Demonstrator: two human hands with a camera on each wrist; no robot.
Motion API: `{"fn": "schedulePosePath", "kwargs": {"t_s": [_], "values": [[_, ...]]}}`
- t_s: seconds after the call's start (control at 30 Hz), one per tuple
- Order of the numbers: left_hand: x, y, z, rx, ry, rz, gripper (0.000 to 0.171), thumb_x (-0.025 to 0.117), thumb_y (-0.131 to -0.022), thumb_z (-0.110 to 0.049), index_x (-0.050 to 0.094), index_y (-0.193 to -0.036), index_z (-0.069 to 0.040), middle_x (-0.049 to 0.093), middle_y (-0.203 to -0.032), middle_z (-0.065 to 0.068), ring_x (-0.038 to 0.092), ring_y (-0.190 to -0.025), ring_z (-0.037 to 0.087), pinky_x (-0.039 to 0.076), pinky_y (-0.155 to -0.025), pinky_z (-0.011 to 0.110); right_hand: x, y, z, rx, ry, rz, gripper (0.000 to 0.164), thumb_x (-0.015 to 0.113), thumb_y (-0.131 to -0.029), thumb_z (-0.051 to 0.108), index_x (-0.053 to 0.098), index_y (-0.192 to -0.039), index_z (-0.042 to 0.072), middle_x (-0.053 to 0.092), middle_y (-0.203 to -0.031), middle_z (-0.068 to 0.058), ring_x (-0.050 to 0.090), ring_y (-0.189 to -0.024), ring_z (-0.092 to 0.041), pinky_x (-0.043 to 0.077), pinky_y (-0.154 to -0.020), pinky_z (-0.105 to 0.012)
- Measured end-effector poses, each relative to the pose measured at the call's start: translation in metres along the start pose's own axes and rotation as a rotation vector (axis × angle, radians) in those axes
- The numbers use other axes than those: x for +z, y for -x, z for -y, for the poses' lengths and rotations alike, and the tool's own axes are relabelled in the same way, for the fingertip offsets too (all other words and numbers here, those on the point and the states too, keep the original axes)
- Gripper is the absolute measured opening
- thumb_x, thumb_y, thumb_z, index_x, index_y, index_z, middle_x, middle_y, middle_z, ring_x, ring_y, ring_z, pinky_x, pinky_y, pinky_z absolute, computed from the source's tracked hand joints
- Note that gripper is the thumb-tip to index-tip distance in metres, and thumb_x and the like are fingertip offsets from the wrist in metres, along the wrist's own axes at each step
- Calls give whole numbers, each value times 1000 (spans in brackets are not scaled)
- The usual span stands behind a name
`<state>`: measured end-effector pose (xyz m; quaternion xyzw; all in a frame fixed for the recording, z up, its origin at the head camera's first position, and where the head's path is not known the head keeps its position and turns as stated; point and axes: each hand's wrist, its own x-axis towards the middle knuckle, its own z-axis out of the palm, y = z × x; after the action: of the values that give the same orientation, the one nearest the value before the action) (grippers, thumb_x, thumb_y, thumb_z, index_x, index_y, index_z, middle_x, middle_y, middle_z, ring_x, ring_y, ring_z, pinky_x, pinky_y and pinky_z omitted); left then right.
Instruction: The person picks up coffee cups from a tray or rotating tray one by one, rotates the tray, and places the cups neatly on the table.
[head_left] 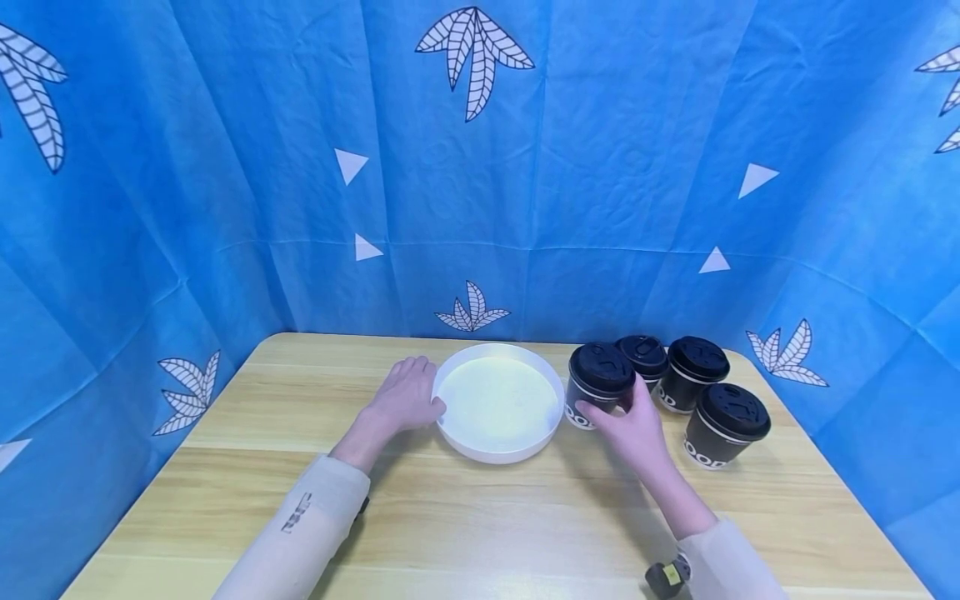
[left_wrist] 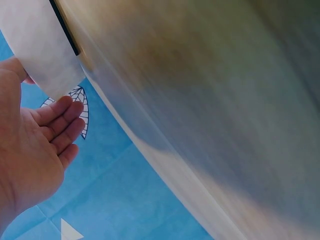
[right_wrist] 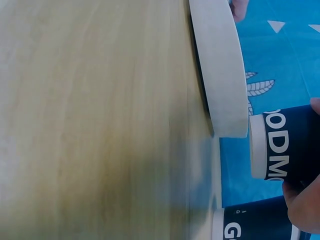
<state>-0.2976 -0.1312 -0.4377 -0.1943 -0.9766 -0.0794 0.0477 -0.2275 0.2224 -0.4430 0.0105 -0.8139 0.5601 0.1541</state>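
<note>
In the head view, a round white tray (head_left: 498, 457) lies mid-table. My left hand (head_left: 399, 395) holds its left rim, the thumb over the edge and the fingers along the outer wall. In the left wrist view, part of the thumb is hidden behind the tray wall (left_wrist: 42, 50). To the tray's right, my right hand (head_left: 628, 421) grips a black paper cup (head_left: 585, 398) with a black lid, thumb on the near side. This cup (right_wrist: 295, 142) is upright and raised off the table in the right wrist view; its base is higher than a neighbouring cup's.
Three more lidded black cups stand at the right: one behind my right hand (head_left: 643, 354), one at the back right (head_left: 697, 362), one nearer (head_left: 729, 421). The wooden table (head_left: 480, 533) borders a blue patterned curtain (head_left: 630, 167) at the back and sides.
</note>
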Motion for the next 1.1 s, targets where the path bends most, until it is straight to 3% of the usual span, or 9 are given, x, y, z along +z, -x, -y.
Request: {"fn": "schedulePosePath", "kwargs": {"t_s": [0.37,0.8,1.1], "values": [[2,-1,2,-10,8,14,62,63,-91,-30,52,-137,10,53,-141,25,44,-135,41,27,-124,53,-10,6,-6,21,17,-5,87,87,-84,20,38,-155,7,51,-149,-17,44,-144,-35,31,-123,-51],[4,-2,4,-10,20,24,65,61,-91,-31,50,-140,10,50,-145,26,42,-138,43,25,-124,53,-25,16,-14,72,19,-11,90,86,-86,27,35,-157,9,47,-153,-16,40,-147,-37,28,-124,-55],[3,-2,3,-8,16,16,62,62,-90,-30,52,-136,10,55,-135,23,46,-129,40,30,-122,53,-32,20,-18,83,50,-34,91,86,-86,27,33,-157,7,47,-154,-19,40,-147,-39,30,-122,-55]]}}
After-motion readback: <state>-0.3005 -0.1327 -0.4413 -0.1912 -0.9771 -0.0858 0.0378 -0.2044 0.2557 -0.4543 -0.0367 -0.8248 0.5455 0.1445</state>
